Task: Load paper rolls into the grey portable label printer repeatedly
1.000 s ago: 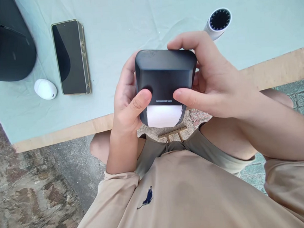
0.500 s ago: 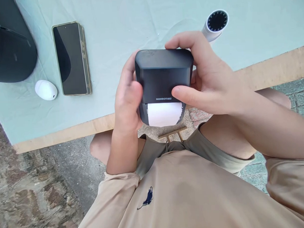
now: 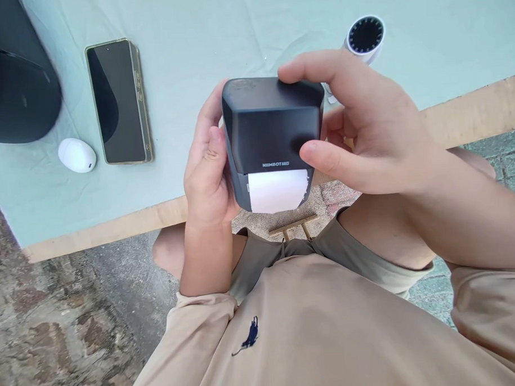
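Note:
A small black label printer (image 3: 272, 128) is held in the air above the table's front edge, with a white paper strip (image 3: 277, 190) showing at its lower slot. My left hand (image 3: 208, 175) grips its left side, thumb lying along the edge. My right hand (image 3: 365, 133) holds its right side, index finger on the top corner and thumb on the front face beside the printed brand name.
On the pale green tablecloth (image 3: 218, 31) lie a dark phone (image 3: 117, 102), a white earbud case (image 3: 76, 155) and a black bag (image 3: 17, 77) at the left. A white cylindrical device (image 3: 364, 37) stands behind my right hand. The wooden table edge (image 3: 115, 229) runs below; stone floor beneath.
My left thumb has slid off the printer's front face to its left side. The printer has tilted and shifted slightly left and up.

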`<state>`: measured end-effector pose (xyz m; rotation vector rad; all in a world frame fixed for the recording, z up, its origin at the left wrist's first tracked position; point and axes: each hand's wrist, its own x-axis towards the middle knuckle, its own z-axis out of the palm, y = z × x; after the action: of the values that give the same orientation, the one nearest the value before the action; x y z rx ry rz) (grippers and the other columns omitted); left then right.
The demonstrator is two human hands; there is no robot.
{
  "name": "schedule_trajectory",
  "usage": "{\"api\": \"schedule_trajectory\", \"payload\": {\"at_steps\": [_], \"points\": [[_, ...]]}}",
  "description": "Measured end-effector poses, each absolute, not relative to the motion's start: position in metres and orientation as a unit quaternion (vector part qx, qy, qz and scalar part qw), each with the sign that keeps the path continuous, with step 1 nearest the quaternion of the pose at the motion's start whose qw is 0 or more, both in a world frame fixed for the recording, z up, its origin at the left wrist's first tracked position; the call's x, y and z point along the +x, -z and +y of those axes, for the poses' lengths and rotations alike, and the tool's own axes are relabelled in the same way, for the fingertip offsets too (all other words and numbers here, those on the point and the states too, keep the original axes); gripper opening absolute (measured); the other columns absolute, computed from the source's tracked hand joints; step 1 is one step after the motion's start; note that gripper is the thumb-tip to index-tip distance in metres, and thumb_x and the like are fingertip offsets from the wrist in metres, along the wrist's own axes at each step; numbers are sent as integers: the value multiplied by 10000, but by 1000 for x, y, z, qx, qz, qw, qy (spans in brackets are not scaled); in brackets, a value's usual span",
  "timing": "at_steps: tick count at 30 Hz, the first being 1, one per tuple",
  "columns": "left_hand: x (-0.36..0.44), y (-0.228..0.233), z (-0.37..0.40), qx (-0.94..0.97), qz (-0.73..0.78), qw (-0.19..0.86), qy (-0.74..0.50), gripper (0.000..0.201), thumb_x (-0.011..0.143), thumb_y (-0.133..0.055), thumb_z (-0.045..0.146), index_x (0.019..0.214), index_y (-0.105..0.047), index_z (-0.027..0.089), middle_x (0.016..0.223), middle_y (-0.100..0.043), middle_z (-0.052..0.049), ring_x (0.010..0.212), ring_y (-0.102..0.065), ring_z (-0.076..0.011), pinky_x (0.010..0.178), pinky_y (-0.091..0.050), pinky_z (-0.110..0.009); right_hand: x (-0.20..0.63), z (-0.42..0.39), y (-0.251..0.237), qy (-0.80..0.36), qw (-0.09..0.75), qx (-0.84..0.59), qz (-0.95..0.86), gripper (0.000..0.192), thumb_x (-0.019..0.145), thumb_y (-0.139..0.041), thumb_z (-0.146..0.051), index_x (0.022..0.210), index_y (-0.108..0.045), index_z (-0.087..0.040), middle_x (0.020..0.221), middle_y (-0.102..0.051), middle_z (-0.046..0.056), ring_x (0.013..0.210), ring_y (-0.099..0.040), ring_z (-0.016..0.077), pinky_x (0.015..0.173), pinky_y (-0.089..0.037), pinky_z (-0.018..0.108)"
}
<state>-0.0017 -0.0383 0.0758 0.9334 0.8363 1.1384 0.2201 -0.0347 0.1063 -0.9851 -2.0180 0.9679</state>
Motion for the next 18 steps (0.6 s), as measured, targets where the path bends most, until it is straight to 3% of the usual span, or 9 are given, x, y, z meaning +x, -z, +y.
{"api": "schedule_trajectory", "payload": {"at_steps": [3, 8, 13, 18], "points": [[-2, -74, -38, 400, 372, 658, -519, 297, 986, -747, 458, 1258, -732, 339, 1366, -763, -1, 1576, -520, -351, 1379, -372, -509, 222, -31, -104, -342, 347, -347, -801, 568, 1067, -600, -428, 1553, -491, -155, 1614, -557, 99, 1496, -559, 176, 1258, -596, 314], [-4, -71, -37, 395, 390, 641, -529, 484, 942, -790, 546, 1368, -682, 342, 1452, -733, -26, 1654, -415, -393, 1380, -355, -515, 226, -29, -105, -287, 301, -340, -843, 679, 1056, -582, -509, 1637, -413, -199, 1666, -503, 105, 1556, -517, 223, 947, -676, 275], [-1, -70, -39, 391, 403, 647, -516, 406, 970, -760, 521, 1327, -707, 335, 1456, -734, -7, 1568, -516, -383, 1314, -447, -510, 230, -28, -103, -276, 285, -345, -851, 745, 1036, -588, -573, 1674, -373, -253, 1695, -476, 85, 1493, -556, 232, 920, -646, 283], [0, -64, -36, 403, 359, 648, -537, 361, 1004, -682, 538, 1291, -733, 325, 1389, -760, 9, 1530, -531, -364, 1355, -411, -530, 232, -26, -111, -341, 286, -358, -821, 804, 1006, -649, -581, 1673, -390, -216, 1713, -439, 99, 1337, -642, 186, 757, -646, 207]]}}
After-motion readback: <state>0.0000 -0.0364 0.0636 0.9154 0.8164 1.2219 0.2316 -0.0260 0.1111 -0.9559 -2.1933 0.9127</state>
